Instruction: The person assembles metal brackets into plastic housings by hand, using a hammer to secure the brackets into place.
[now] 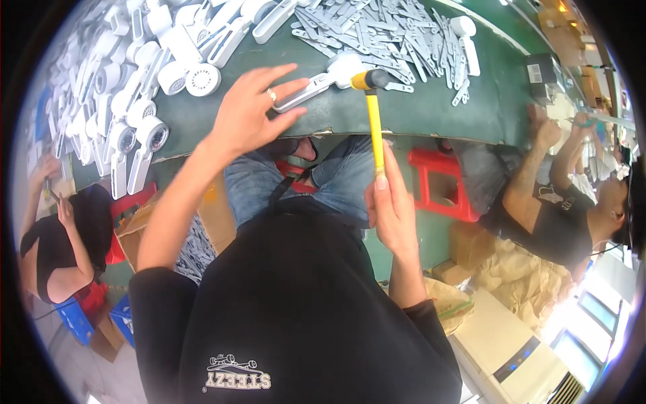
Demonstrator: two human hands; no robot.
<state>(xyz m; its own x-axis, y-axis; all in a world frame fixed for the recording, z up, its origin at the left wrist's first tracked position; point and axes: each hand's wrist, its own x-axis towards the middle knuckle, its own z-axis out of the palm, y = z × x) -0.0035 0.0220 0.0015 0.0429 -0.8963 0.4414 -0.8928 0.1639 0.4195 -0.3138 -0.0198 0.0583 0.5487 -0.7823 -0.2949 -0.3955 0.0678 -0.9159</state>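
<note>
My right hand [392, 209] is wrapped round the yellow handle of a hammer [374, 128]. The hammer's dark head is up by the round end of a white handheld fan [344, 67]. That fan lies on the green table near its front edge, its grey-faced handle angled toward the left. My left hand [252, 111] is open, fingers spread, at the end of this handle. I cannot tell whether its fingertips touch the handle. A ring is on one of its fingers.
White handheld fans [202, 79] are heaped at the left of the green table [256, 67]. Slim grey strips [377, 34] lie piled at the back. A red stool [447, 185] stands to the right, and cardboard boxes [219, 202] sit below. Other people work on both sides.
</note>
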